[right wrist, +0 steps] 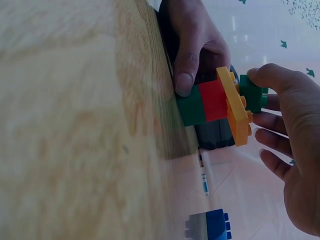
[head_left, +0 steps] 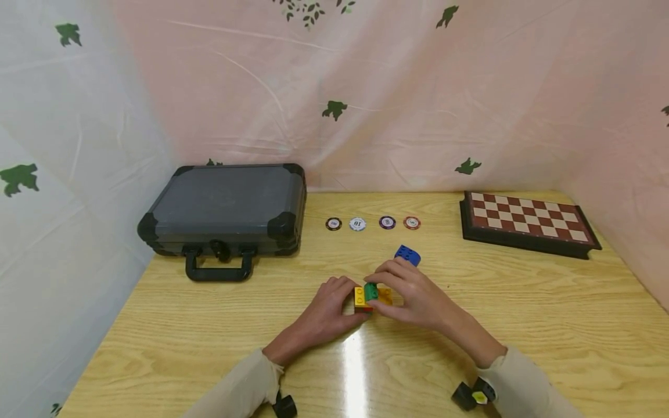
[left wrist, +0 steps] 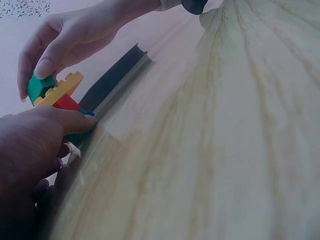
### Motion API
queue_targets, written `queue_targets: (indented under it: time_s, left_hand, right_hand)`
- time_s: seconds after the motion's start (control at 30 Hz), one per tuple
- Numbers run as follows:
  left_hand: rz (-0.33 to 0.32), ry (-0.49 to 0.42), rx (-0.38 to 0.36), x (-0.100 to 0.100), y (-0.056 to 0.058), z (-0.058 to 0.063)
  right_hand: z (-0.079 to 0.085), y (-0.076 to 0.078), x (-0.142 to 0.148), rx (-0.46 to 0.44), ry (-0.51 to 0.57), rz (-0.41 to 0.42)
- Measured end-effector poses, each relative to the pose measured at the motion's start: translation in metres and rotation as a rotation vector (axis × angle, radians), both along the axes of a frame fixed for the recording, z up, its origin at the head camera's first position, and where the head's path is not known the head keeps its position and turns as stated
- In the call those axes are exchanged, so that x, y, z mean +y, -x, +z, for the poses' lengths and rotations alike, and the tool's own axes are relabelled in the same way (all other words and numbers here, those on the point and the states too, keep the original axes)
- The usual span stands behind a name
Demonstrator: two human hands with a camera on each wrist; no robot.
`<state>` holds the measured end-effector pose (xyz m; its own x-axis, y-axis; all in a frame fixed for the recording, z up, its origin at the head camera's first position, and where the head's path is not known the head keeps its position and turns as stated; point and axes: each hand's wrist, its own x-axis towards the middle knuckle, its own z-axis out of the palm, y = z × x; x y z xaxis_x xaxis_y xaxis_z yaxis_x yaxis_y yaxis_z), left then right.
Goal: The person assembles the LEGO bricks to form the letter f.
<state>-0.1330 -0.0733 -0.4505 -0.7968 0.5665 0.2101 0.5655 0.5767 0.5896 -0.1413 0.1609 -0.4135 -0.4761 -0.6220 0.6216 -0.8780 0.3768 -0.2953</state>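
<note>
A small stack of toy building bricks stands on the table between both hands. At its base is a green brick, then a red brick, then a longer yellow brick that juts out to the right. My left hand grips the stack low down, thumb on the bottom green brick. Between thumb and fingers, my right hand pinches another green brick right at the yellow brick's studs. Just beyond the right hand's fingers lies a blue brick with a rounded corner, partly covered by them in the head view.
A grey case with black corners and handle sits at the back left. Several poker chips lie in a row at the back middle. At the back right is a checkered board box. A patterned cloth hangs behind the table.
</note>
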Motion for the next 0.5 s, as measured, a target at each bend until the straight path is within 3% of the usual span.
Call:
queue_targets:
  time_s: [0.5]
  left_hand:
    - [0.008, -0.012, 0.009, 0.0006, -0.0012, 0.0012]
  right_hand:
    - [-0.0008, -0.0003, -0.0024, 0.003, 0.007, -0.011]
